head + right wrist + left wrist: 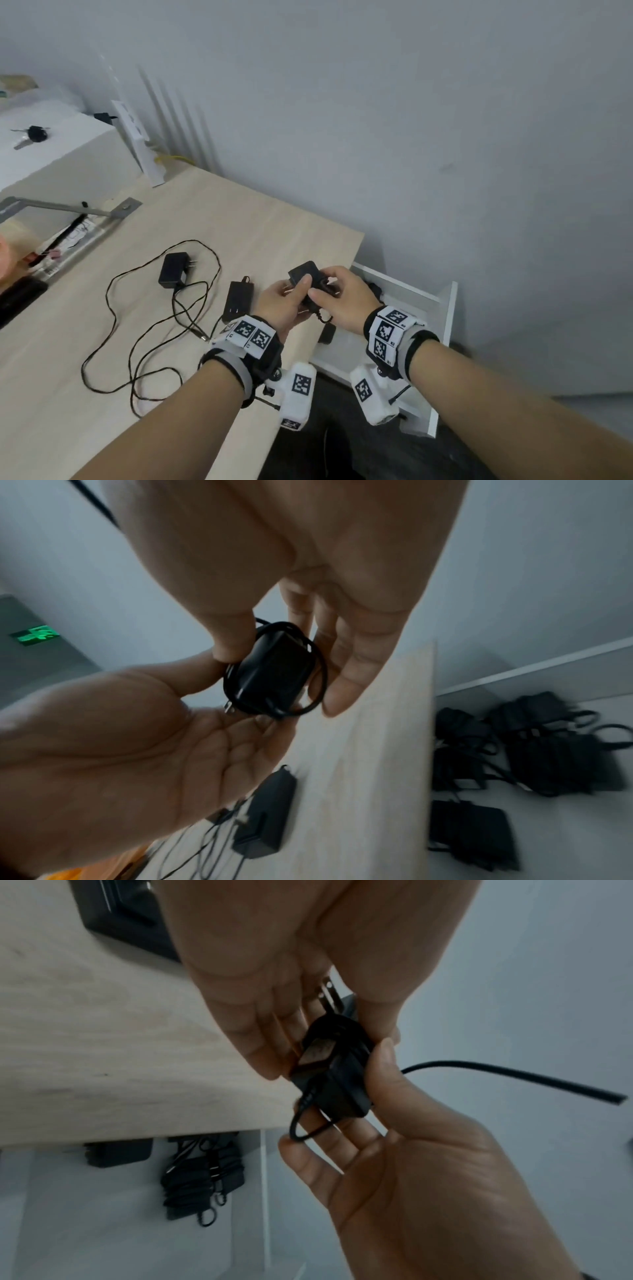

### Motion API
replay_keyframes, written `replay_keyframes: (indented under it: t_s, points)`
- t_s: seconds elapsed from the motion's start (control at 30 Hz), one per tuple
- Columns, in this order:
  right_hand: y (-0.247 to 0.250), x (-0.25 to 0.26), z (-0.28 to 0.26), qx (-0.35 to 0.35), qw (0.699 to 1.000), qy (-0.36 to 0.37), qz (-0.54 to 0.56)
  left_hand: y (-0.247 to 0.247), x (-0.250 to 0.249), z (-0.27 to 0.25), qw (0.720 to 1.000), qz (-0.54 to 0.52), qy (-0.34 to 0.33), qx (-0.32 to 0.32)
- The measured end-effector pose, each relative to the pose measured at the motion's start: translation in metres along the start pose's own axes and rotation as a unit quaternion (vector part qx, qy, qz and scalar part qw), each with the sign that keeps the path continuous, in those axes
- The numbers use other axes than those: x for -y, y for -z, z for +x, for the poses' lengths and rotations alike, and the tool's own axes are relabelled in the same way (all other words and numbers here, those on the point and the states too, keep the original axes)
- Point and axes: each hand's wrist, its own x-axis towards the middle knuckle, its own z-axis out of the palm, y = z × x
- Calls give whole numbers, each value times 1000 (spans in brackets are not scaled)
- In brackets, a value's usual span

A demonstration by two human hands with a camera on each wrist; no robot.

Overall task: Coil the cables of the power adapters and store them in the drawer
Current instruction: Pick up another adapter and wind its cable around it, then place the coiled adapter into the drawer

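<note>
Power adapter (306, 278) with cable coiled round it, held above the worktop (102, 342) edge in the grip of left hand (286, 301) and right hand (337, 301), open drawer (442, 318) at 3 o'clock.

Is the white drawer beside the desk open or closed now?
Open. The white drawer is pulled out past the desk edge, and coiled adapters lie inside.

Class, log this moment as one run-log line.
left hand: holds adapter | right hand: pinches its wrapped cable | drawer: open | table: two adapters uncoiled
</note>
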Motion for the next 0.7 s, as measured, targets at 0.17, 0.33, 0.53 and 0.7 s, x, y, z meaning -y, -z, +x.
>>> replay_keyframes:
  t_s: [0.17,0.33,0.53,0.7]
  points:
    - [46,-65,11,-7,996,-83,-42,-27,34,27,953,299,-35,-31]
    - [65,-133,26,20,974,-184,-130,-39,55,36,873,486,-30,-8]
    - [38,-174,43,117,958,-172,-199,-41,72,46,778,625,-62,10]
    - [12,-192,58,159,948,-162,-221,-43,79,47,747,658,-96,12]
